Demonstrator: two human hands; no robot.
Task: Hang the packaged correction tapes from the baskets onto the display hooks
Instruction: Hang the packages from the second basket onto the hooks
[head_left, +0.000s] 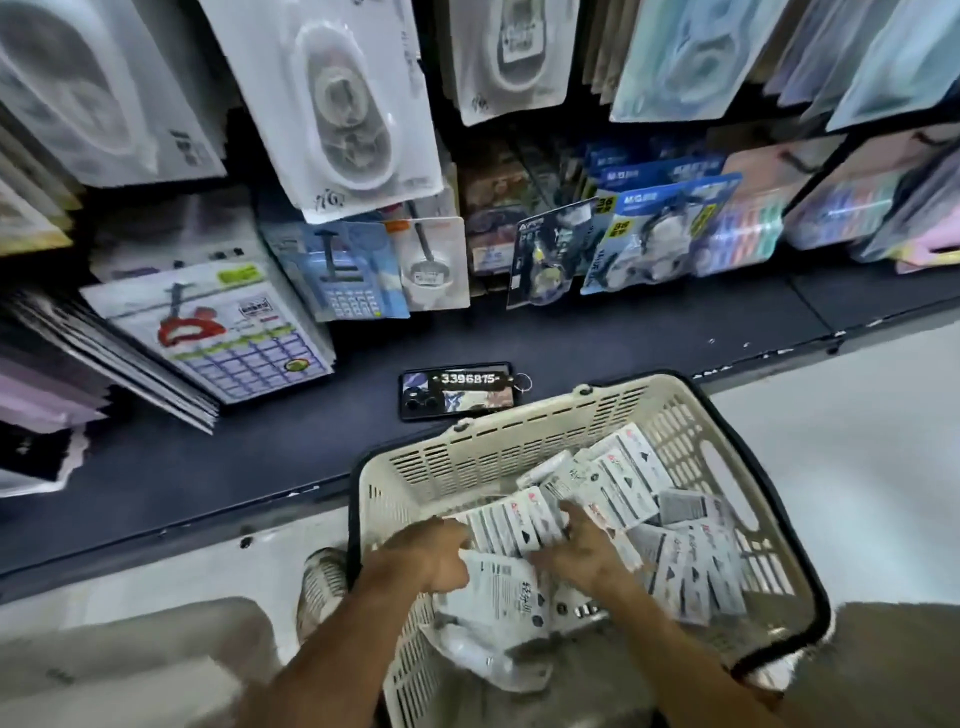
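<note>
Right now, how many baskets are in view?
1: a cream basket on the floor by the dark shelf, with both hands reaching into its packets. Others may sit outside the frame.

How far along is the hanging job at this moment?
Done: white correction tapes already hang on hooks above. In hand: both the left hand and right hand are gathering packets inside the basket. Left: many packets still lie loose in the basket, so much hanging remains.

Head view, looking down, close above basket (519, 447)
</note>
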